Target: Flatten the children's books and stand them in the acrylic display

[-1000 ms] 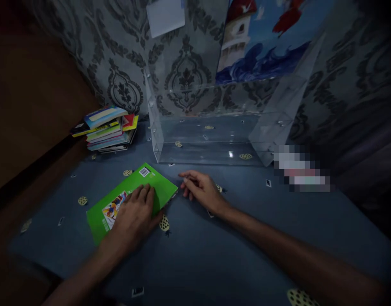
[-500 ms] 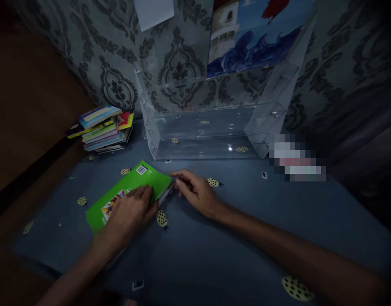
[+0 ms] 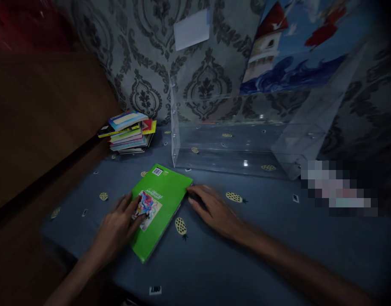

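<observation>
Blue tablecloth [image 3: 214, 267] | green book [image 3: 170, 189] | left grip [image 3: 116, 225] spread atop | right grip [image 3: 218, 213] curled at corner, hold unclear

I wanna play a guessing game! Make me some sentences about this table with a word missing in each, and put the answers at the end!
1. The book under the left hand has a cover coloured ____.
2. The yellow fruits printed on the cloth are ____.
3. In this view, the pile of books is to the ____ of the clear stand.

Missing words: green; pineapples; left.
</observation>
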The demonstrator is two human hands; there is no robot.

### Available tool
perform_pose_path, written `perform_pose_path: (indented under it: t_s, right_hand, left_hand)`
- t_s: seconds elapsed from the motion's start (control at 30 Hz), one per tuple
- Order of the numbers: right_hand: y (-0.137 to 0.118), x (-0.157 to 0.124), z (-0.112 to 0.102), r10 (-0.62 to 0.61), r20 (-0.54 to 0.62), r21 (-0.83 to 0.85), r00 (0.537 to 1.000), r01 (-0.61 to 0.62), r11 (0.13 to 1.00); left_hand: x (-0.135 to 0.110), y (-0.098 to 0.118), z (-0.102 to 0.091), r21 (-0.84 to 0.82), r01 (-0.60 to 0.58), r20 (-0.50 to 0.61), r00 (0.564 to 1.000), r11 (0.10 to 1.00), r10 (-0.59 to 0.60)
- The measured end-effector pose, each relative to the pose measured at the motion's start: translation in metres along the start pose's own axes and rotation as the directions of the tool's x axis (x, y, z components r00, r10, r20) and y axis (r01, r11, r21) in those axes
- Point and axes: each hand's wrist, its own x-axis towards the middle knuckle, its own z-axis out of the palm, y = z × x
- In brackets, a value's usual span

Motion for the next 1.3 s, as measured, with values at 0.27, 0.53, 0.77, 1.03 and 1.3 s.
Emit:
perform_pose_path:
  t_s: [0.27, 0.53, 0.77, 1.03, 1.3]
  right_hand:
    - [0.028, 0.020, -0.002, 0.049, -0.040, -0.118, 0.998, -0.054, 0.991]
    - [0.026, 0.014, 0.003, 0.003, -0.027, -0.168, 1.000, -0.008, 0.986]
    - [0.001, -0.002, 0.012, -0.088, -0.009, -0.186, 0.996, 0.085, 0.979]
    - [-0.029, -0.021, 0.012, -0.165, 0.037, 0.033, 0.986, 0.164, 0.986]
    - [-0.047, -0.035, 0.014, -0.213, 0.011, 0.133, 0.977, 0.210, 0.969]
  left_hand:
    - [0.014, 0.042, -0.019, -0.060, -0.030, 0.121, 0.992, 0.998, 0.037]
    - [0.009, 0.010, -0.024, -0.147, -0.302, 0.237, 0.914, 0.942, 0.330]
    - [0.006, 0.017, -0.027, -0.176, -0.470, 0.153, 0.855, 0.865, 0.496]
    - [0.011, 0.013, -0.037, -0.195, -0.496, 0.169, 0.833, 0.846, 0.527]
    - [0.011, 0.015, -0.038, -0.198, -0.451, 0.220, 0.845, 0.870, 0.488]
